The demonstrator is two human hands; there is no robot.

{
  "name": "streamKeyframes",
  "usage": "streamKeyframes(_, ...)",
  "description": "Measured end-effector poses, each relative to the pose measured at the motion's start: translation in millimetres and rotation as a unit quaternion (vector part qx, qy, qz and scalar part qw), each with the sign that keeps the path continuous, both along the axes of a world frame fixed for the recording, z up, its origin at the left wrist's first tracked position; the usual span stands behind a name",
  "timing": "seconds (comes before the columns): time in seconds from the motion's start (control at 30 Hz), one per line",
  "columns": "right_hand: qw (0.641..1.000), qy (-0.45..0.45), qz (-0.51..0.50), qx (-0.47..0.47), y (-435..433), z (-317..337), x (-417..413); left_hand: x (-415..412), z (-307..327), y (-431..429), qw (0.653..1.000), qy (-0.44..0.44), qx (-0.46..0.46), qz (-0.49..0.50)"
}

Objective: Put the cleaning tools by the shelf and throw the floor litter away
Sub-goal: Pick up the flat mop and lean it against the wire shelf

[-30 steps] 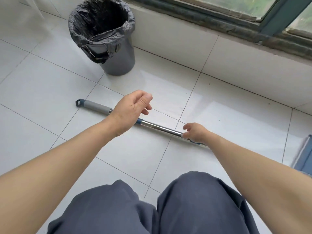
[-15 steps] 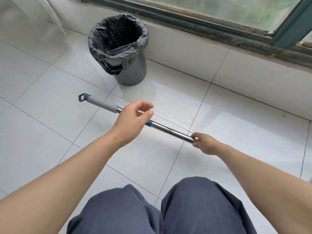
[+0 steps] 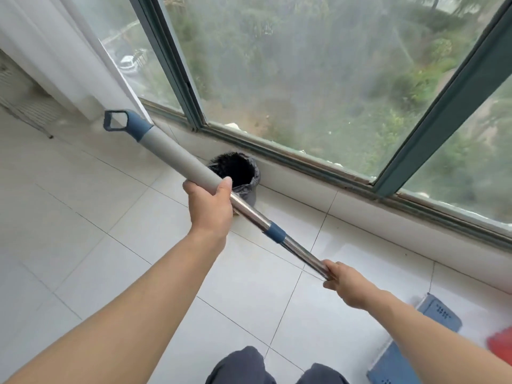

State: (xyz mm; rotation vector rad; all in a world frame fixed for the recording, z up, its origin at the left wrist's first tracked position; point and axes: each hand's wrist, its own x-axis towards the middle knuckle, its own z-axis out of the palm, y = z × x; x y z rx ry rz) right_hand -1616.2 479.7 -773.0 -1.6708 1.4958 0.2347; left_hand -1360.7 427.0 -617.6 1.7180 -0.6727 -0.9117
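Steel-and-grey mop pole [image 3: 171, 154] held slantwise above floor tiles [image 3: 83, 245]. L hand [image 3: 210, 206] wraps grip's lower end, R hand [image 3: 346, 284] clenches shaft further down. Two-point hold, prob. to steer the long tool. Bin [image 3: 250, 187] behind.

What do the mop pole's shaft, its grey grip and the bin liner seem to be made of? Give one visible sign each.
Shaft: polished metal, probably steel; it mirrors its surroundings. Grey grip: matte, perhaps foam or rubber; no glare. Bin liner: thin black plastic film; crinkled, slightly shiny folds.
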Motion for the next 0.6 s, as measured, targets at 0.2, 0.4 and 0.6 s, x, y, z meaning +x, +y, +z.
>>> streamKeyframes(0.2,1.000,-0.030,0.004,0.002,-3,154,27,-12,174,9,0.997,-0.027,-0.068,-0.026)
streamKeyframes(0.4,0.973,-0.215,0.029,-0.078,-3,335,79,-10,308,57,0.992,-0.058,-0.111,-0.017)
streamKeyframes(0.6,0.934,-0.314,0.060,-0.159,16,447,118,-2,389,99,0.986,-0.084,-0.141,-0.001)
